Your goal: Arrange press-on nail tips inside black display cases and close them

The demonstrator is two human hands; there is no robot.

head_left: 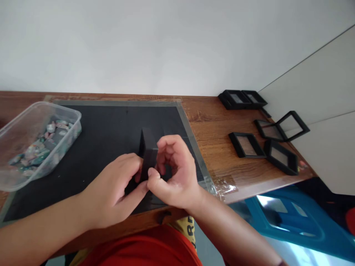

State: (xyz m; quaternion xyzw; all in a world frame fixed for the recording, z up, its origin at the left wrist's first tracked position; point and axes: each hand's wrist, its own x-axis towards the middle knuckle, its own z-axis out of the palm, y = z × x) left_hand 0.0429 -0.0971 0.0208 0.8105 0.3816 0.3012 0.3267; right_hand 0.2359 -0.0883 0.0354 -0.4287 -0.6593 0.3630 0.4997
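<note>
Tub [68, 142] cut off at left, black frame [149, 157] partly hidden by hands [115, 188] [179, 179]

One view from the head, forward and down, close above the table [212, 135]

You hold the black frame [149, 159] upright, narrow edge toward you, between your left fingers [136, 194] and right fingers [155, 181].

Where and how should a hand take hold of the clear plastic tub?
I'd pinch the tub by its right-hand rim, coming from the right, thumb outside and fingers inside: the thin lip stands above the stones, and that side faces the left hand. Its left end runs out of the picture.
</note>
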